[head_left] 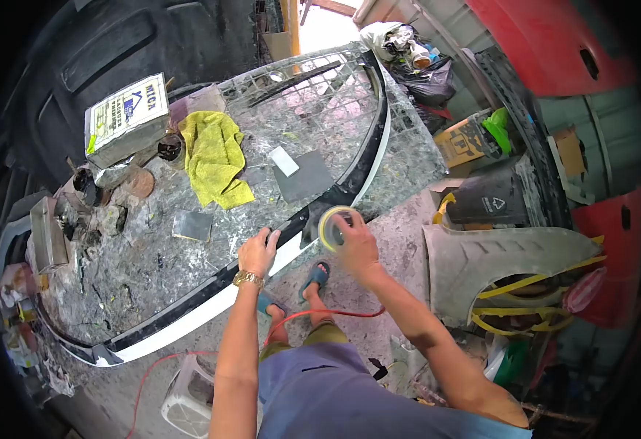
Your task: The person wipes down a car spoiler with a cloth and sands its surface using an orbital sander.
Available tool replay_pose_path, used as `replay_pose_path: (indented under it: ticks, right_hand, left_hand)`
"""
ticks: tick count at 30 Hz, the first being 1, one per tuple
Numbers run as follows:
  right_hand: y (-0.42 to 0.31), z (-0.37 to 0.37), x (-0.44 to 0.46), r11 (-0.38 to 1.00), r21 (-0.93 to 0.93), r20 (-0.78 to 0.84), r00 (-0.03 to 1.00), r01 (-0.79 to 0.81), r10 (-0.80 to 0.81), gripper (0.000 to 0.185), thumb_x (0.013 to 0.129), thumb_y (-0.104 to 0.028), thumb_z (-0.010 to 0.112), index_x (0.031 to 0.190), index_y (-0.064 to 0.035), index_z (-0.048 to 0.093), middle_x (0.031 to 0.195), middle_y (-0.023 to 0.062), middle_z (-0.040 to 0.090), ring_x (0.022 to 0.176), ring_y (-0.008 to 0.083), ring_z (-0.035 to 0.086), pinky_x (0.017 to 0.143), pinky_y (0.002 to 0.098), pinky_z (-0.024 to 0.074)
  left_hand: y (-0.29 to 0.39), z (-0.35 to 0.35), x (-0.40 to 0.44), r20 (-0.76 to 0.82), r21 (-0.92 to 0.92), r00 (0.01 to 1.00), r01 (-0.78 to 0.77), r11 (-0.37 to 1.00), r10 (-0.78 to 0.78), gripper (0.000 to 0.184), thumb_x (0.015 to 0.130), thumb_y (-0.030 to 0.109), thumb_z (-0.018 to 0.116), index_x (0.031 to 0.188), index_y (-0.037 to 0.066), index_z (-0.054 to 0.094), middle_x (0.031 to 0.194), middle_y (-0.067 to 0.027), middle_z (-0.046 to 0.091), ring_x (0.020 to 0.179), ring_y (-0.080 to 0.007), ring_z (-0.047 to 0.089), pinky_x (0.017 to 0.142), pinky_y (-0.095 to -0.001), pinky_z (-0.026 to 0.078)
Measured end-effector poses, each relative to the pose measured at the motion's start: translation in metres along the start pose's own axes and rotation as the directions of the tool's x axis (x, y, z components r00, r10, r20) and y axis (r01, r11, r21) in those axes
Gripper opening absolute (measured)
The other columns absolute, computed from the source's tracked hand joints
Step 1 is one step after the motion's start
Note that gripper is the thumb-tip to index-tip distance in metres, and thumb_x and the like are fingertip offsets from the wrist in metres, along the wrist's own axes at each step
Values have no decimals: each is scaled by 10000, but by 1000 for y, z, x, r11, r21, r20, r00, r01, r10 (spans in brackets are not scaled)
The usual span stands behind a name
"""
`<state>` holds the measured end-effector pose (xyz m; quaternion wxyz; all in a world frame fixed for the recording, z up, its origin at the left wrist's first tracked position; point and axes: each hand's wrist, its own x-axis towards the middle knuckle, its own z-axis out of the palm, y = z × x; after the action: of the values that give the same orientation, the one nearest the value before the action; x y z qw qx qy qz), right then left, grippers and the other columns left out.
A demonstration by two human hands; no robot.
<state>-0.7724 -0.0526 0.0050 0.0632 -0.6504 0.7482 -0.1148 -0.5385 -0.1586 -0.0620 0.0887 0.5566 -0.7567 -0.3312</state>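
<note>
A long curved black-and-white car trim piece [189, 311] lies along the near edge of the worktable [152, 271] and bends away on the right. My left hand [257, 254] rests at its middle, fingers curled closely over the black upper part. In my right hand [358, 245] is a roll of tape [325, 233] with a yellowish rim, held just over the trim to the right of my left hand. Both roll and right hand are slightly blurred. Whether a strip of tape runs between my hands I cannot tell.
On the table lie a yellow cloth [214, 157], a lacquer thinner can [126, 121], a dark grey sheet [306, 184] and a white block [284, 161]. A grey fender [452, 263] stands right. A red hose [335, 313] and white stool [185, 399] are below.
</note>
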Motion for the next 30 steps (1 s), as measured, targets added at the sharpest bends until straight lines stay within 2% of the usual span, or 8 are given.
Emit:
replay_pose_path:
  ticks: [2, 7, 9, 12, 20, 22, 26, 30]
  right_hand:
    - [2, 0, 2, 995, -7, -19, 995, -100, 99, 623, 753, -170, 818, 1325, -256, 586, 1291, 144, 539, 1062, 397, 640, 880, 470, 590]
    - [-11, -1, -10, 999, 32, 85, 996, -15, 12, 625, 744, -164, 822, 1317, -254, 590, 1286, 153, 536, 1068, 410, 638, 864, 470, 590]
    - [-1, 1, -4, 997, -24, -60, 995, -76, 75, 632, 747, -152, 818, 1325, -265, 587, 1286, 160, 533, 1026, 409, 649, 829, 464, 600]
    - [-2, 4, -12, 999, -44, 43, 999, 19, -17, 641, 750, -134, 811, 1335, -265, 582, 1286, 159, 533, 1004, 405, 649, 814, 467, 602]
    - [5, 7, -13, 993, -111, -10, 1000, -24, 23, 705, 714, -181, 859, 1351, -276, 572, 1297, 149, 528, 991, 381, 650, 823, 458, 592]
    - [-2, 10, -23, 994, -10, 10, 994, 110, -110, 718, 698, -205, 880, 1343, -281, 573, 1308, 145, 527, 988, 378, 648, 831, 457, 586]
    - [8, 12, -26, 996, 31, -66, 994, -89, 90, 683, 695, -173, 859, 1316, -272, 594, 1331, 120, 521, 991, 384, 641, 818, 463, 590]
    - [-2, 20, -37, 999, 45, -30, 1000, 8, -6, 646, 703, -145, 834, 1299, -270, 617, 1316, 114, 533, 990, 387, 642, 820, 469, 592]
  left_hand:
    - [1, 0, 1, 9, 26, 1000, 3, 1000, -3, 427, 1023, 529, 524, 982, 126, 659, 790, -240, 704, 813, -455, 695, 727, -566, 520]
    - [-1, 1, 1, 12, 18, 1000, 4, 1000, -5, 440, 1016, 544, 526, 975, 125, 655, 791, -239, 705, 809, -459, 693, 718, -569, 517]
    - [0, 0, 1, 4, 16, 1000, -6, 1000, 6, 443, 1019, 543, 522, 968, 123, 656, 784, -240, 703, 804, -459, 693, 714, -570, 517]
    - [-1, 3, 3, -3, -5, 1000, -10, 1000, 10, 443, 1020, 541, 522, 960, 123, 657, 779, -237, 703, 800, -458, 693, 711, -569, 517]
    - [-4, 7, 4, -68, -8, 997, -47, 999, 47, 432, 1006, 529, 566, 914, 116, 652, 725, -224, 678, 746, -455, 675, 648, -561, 497]
    - [-6, 8, 4, -66, -17, 997, -45, 999, 43, 431, 1006, 528, 567, 914, 116, 652, 724, -223, 677, 746, -456, 675, 649, -562, 496]
    - [-6, 6, 1, -65, -12, 997, -41, 999, 40, 432, 1006, 531, 566, 919, 117, 655, 725, -220, 678, 743, -455, 673, 647, -560, 497]
    - [-5, 7, 4, -57, 0, 998, -41, 999, 41, 436, 1008, 536, 560, 922, 120, 659, 731, -218, 681, 747, -452, 675, 651, -562, 497]
